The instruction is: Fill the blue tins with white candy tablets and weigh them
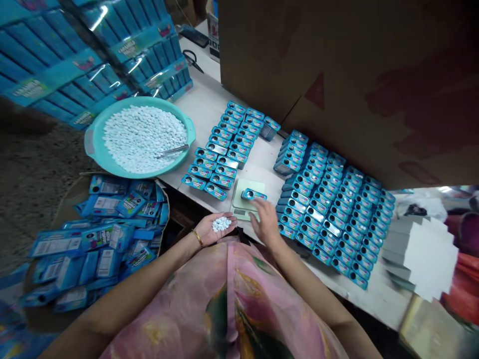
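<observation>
My left hand (205,230) is turned palm up, with a small pile of white candies (221,224) resting in the cupped palm. On a pale green scale (239,199) lies one blue tin (253,194) with a dark round opening in its top. My right hand (266,223) is at the scale's right side, thumb and forefinger apart. Its fingertips are close to the tin's near edge; whether they touch it I cannot tell. A turquoise basin (140,169) full of white candies stands at the left, a metal spoon (174,150) lying in it.
Rows of blue tins (224,144) stand left of the scale, and more rows (329,209) stand to the right. A carton (162,224) of blue packs sits below the basin. Wrapped blue boxes (90,55), scissors (192,61) and a large cardboard box (299,50) border the white table (262,154).
</observation>
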The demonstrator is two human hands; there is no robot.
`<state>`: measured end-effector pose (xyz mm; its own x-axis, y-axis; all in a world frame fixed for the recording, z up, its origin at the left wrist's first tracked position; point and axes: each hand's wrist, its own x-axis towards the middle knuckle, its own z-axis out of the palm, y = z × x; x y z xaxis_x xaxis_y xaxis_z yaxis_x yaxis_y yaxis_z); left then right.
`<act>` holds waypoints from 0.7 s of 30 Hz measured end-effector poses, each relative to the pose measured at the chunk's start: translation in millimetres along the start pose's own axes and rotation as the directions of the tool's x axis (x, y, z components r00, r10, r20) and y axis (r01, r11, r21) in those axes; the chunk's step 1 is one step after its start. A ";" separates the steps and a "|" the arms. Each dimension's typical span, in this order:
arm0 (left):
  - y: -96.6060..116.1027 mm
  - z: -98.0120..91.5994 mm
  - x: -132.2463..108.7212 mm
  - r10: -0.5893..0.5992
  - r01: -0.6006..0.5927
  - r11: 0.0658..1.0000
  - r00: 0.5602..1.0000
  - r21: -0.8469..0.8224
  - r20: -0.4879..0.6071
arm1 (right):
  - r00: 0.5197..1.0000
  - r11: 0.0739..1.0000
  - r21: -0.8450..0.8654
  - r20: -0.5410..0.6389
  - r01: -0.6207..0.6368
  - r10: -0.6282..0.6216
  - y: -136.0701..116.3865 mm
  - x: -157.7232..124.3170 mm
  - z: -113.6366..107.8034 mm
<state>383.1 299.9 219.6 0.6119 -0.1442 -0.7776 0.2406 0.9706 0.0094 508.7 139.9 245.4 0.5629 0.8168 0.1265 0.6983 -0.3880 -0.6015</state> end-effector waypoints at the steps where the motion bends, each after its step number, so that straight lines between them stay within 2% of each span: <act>1: -0.9 -1.5 -0.8 -0.015 0.015 1.000 1.000 0.002 0.007 | 0.992 0.996 -0.044 0.105 0.075 -0.070 -13.7 -0.9 4.1; 4: -3.7 -6.8 -3.6 -0.060 0.060 0.998 0.998 0.000 -0.010 | 0.904 0.963 -0.141 0.399 0.228 -0.156 -44.8 1.3 25.6; 6: -4.9 -10.1 -7.0 -0.089 0.089 0.996 0.995 0.013 -0.043 | 0.862 0.945 -0.189 0.485 0.268 -0.147 -54.5 3.3 38.2; 9: -5.4 -12.1 -13.5 -0.123 0.124 0.992 0.989 0.013 -0.080 | 0.834 0.933 -0.191 0.527 0.306 -0.166 -58.8 2.3 45.0; 13: -4.9 -10.6 -20.0 -0.160 0.163 0.986 0.982 0.018 -0.104 | 0.815 0.935 -0.126 0.537 0.333 -0.218 -60.0 -2.7 41.0; 21: -6.5 -8.3 -17.1 -0.195 0.196 0.981 0.980 0.015 -0.033 | 0.812 0.939 0.014 0.499 0.343 -0.304 -55.1 -3.6 36.9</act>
<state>364.8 297.6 227.6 0.5280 -0.3243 -0.7849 0.3672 0.9205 -0.1334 451.9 174.0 249.0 0.0242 0.9939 -0.1078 0.8430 -0.0783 -0.5323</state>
